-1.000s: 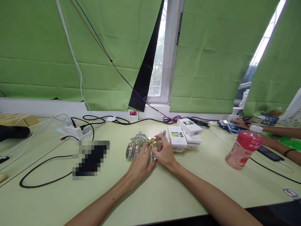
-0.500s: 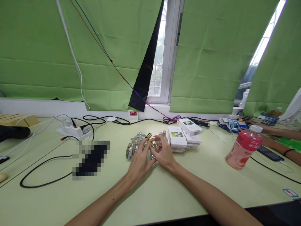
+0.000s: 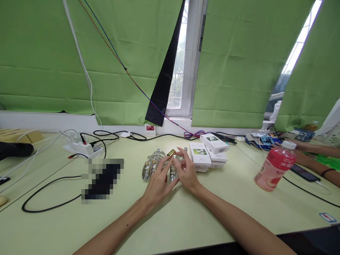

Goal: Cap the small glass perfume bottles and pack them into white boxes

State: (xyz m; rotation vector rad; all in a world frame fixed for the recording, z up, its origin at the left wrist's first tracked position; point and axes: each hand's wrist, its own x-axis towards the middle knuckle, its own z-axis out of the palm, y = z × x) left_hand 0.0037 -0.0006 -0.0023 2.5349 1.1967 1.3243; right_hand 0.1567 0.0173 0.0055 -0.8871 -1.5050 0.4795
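Observation:
Close together over the table, my two hands work among small clear glass bottles with gold and silver necks (image 3: 146, 170). A shiny gold cap (image 3: 171, 153) lies tilted at the fingertips of my left hand (image 3: 158, 182), which is closed on it. From the other side, the curled index finger of my right hand (image 3: 187, 174) meets the cap's right end, its thumb beside the glass bottle between the hands (image 3: 173, 173). Fingers partly hide that bottle and its neck. Right of the hands stand stacked small white boxes with a green picture (image 3: 199, 152).
A pink drink bottle (image 3: 276, 166) stands at the right, near a phone (image 3: 305, 173) and another person's arms (image 3: 312, 163). At left are a white power strip (image 3: 83, 148), cables and a blurred-out dark object (image 3: 103, 180). Green blinds (image 3: 252, 63) hang behind the table (image 3: 225, 198).
The gold cap has shifted slightly right, and my right index finger has lifted from near the bottle's top to the cap. My left fingers have moved a little right with it.

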